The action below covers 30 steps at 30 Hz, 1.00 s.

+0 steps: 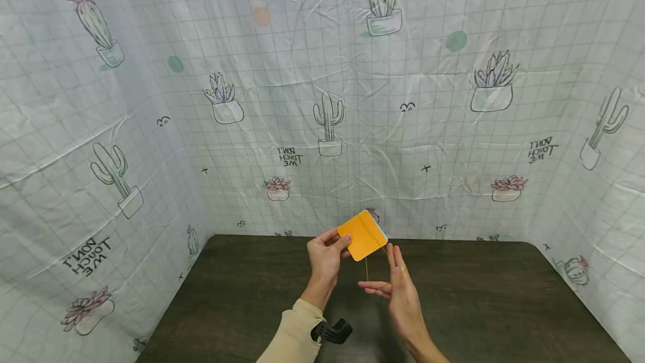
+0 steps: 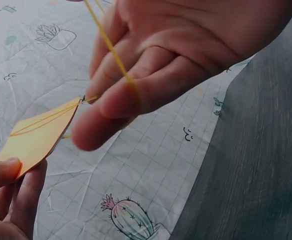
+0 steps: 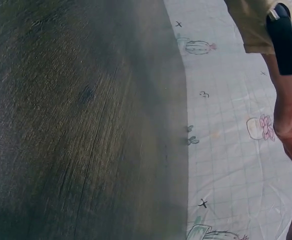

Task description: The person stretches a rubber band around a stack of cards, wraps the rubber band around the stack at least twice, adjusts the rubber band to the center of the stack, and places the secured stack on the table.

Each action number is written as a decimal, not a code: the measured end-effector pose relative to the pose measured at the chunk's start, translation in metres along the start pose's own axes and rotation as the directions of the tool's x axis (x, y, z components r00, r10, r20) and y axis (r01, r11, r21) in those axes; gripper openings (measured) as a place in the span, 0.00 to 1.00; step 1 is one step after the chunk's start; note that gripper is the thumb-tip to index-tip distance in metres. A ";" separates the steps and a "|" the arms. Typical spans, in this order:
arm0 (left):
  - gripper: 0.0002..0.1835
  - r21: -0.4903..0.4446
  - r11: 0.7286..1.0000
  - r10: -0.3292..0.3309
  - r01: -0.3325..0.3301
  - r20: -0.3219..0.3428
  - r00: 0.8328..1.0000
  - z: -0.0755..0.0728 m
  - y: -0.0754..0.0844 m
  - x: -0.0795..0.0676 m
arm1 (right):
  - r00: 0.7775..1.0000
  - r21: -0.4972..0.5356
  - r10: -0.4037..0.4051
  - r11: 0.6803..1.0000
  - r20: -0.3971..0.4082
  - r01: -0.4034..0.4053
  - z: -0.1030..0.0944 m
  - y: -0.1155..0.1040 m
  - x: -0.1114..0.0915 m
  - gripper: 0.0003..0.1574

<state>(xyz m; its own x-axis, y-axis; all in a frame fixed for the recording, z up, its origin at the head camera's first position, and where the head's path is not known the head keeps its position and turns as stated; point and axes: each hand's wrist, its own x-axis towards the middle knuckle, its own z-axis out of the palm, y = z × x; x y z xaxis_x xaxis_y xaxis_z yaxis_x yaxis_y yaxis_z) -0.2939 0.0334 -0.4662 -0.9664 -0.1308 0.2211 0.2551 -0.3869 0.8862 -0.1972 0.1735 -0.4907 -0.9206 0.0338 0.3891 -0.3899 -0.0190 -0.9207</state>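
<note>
My left hand (image 1: 324,262) pinches a small square stack of cards (image 1: 358,238) by its left side, thumb on top and fingers behind. Its top face is orange with rounded corners, and a pale blue edge shows at the right. A thin yellow elastic band (image 2: 106,40) crosses the orange face near one corner and stretches out to my right hand (image 1: 405,296). In the left wrist view, the band passes round extended fingers of that right hand. Its fingers look mostly straight, two pointing up beside the stack's lower right corner. The stack is held off the table.
Below the hands lies a dark wooden table (image 1: 242,296). A white curtain (image 1: 302,71) with printed cacti and grid lines encloses its back and both sides. A black strap (image 1: 332,331) is on the left wrist, over a beige sleeve (image 1: 292,335).
</note>
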 end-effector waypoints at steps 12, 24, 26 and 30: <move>0.13 0.037 0.999 0.014 -0.016 0.056 0.998 -0.006 -0.001 0.001 | 0.951 0.334 0.298 0.891 0.080 -0.307 -0.014 -0.005 0.009 0.51; 0.12 0.109 0.985 0.102 -0.137 0.277 0.955 -0.018 0.003 0.002 | 0.857 0.402 0.419 0.759 0.300 -0.512 -0.029 -0.005 0.018 0.57; 0.12 0.111 0.981 0.115 -0.159 0.327 0.938 -0.021 0.004 0.003 | 0.839 0.405 0.417 0.740 0.349 -0.537 -0.034 -0.004 0.020 0.58; 0.12 0.105 0.979 0.119 -0.173 0.396 0.911 -0.024 0.006 0.003 | 0.804 0.405 0.420 0.706 0.420 -0.581 -0.042 -0.003 0.023 0.60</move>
<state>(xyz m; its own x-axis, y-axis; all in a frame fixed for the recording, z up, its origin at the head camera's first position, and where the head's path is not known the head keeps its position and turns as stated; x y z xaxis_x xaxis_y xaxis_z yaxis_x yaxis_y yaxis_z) -0.2948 0.0084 -0.4698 -0.8619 0.1962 0.4676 0.4140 -0.2601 0.8723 -0.2158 0.2164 -0.4802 -0.9141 -0.4010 -0.0609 0.2496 -0.4378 -0.8637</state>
